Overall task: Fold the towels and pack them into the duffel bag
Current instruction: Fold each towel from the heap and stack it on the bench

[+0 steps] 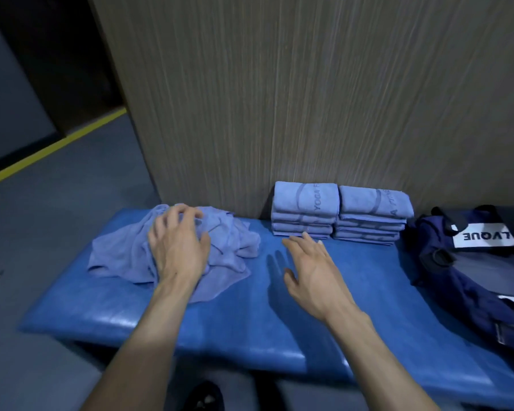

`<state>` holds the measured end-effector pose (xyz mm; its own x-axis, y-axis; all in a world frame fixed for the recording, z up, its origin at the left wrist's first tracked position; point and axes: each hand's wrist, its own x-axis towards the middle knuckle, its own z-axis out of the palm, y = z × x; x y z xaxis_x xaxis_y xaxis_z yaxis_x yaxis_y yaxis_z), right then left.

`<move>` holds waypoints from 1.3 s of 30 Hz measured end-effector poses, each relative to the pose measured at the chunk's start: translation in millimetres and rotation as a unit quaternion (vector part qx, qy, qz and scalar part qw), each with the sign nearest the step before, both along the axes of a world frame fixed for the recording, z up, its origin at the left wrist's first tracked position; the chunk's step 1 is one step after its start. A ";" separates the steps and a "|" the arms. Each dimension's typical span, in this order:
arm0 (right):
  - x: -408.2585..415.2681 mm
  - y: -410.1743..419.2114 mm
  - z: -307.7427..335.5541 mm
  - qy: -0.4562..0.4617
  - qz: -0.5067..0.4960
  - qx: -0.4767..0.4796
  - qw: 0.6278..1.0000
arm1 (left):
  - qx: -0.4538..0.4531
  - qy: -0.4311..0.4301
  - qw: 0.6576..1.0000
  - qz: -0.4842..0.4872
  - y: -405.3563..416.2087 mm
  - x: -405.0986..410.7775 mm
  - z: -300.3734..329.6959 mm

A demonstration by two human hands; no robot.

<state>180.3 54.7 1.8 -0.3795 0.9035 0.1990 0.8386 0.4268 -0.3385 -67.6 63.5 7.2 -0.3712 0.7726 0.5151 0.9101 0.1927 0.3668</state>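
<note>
My left hand (180,244) claws into the crumpled towel (172,253) on the bench (190,330), right hand (309,271) hovers flat and empty by 2 folded stacks (337,210), duffel bag (469,262) far right: grabbing several layers could botch the fold.

— Where are the arms?
— Both bare forearms reach from the near edge toward the far side. The left hand (178,241) lies palm down, its fingers curled.
— And the other?
— The right hand (309,268) hovers palm down to the right, fingers straight and slightly spread, holding nothing.
</note>
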 end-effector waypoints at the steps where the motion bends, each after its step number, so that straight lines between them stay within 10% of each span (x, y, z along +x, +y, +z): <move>1: 0.4 -9.3 -1.1 0.003 0.007 -0.004 1.000 | -0.029 -0.004 0.999 0.019 -8.0 -10.0 -5.0; 6: 11.6 -35.8 -8.2 0.005 0.019 -0.024 1.000 | -0.053 -0.052 0.996 0.042 -25.6 -42.1 -10.4; 15: 22.6 -29.2 -1.1 0.077 0.027 -0.018 0.996 | 0.291 -0.313 0.896 -0.121 -39.0 6.7 78.7; 23: 3.8 -46.1 27.4 0.436 0.070 -0.171 0.881 | 0.119 -0.481 0.781 -0.381 -52.3 80.6 86.5; 31: 19.7 -49.9 32.6 0.493 0.016 -0.263 0.830 | 0.085 -0.346 0.884 -0.304 -43.2 82.5 70.1; 39: 55.8 -52.6 47.1 0.594 0.039 -0.315 0.739 | 0.011 -0.292 0.906 -0.306 -31.4 90.8 54.8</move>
<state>236.1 2.1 49.0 -0.3310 0.9435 -0.0161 -0.2301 -0.0973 -0.9683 23.1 32.1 62.0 -0.0910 0.9174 0.3874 0.4942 -0.2961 0.8173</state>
